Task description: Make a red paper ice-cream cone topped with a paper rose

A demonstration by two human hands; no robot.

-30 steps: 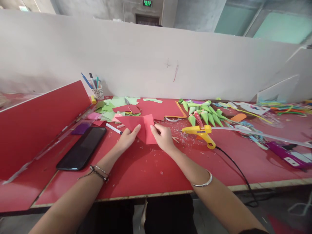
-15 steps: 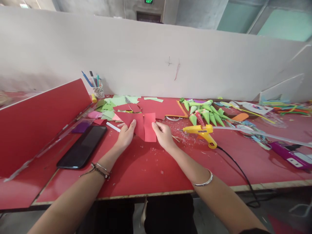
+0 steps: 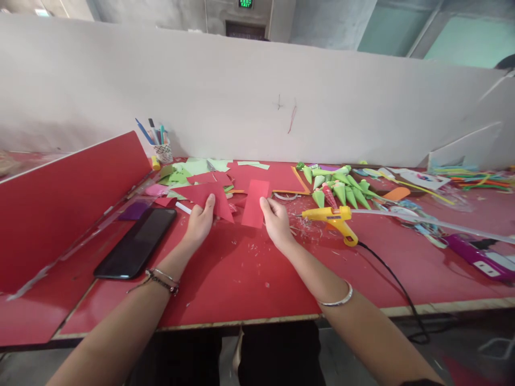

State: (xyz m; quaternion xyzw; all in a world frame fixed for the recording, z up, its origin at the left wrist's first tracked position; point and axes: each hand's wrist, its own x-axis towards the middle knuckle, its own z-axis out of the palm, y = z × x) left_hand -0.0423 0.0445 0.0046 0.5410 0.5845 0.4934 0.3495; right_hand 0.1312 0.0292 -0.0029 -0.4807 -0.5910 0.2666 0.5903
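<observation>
Because both look like thin card, light, fairly stiff and easily creased, the triangle, pinched under the left hand's thumb and jutting past it, and the strip, reaching inward from the right hand's pinch, probably want gentle holds near their edges.

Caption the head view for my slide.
Left hand and right hand hold separate red papers, a glue gun at right.
</observation>
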